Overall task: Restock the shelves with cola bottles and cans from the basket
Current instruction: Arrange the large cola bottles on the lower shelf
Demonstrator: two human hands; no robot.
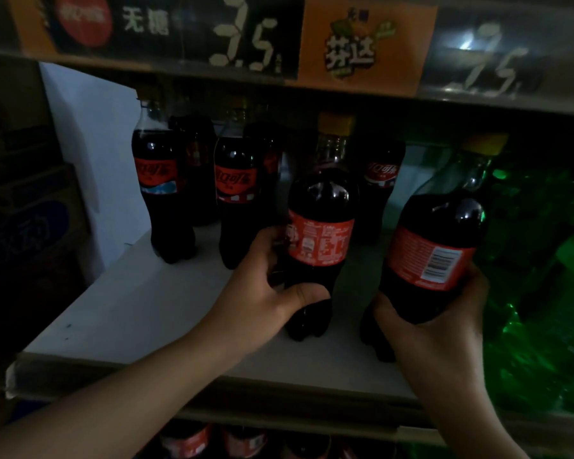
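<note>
My left hand (265, 279) grips the lower body of a cola bottle (322, 207) with a red label and yellow cap, standing upright on the white shelf (140, 303). My right hand (444, 326) holds a second cola bottle (434, 246), tilted to the right, its base at the shelf surface near the front edge. Several more cola bottles (163, 180) stand upright further back on the same shelf, in rows at the left and centre.
Green bottles (544, 260) fill the shelf's right side, close to my right hand. The shelf above carries price signs (246, 38) low over the bottle caps. Cardboard boxes (24, 200) stand at the left. More cola bottles (212, 442) show on the shelf below.
</note>
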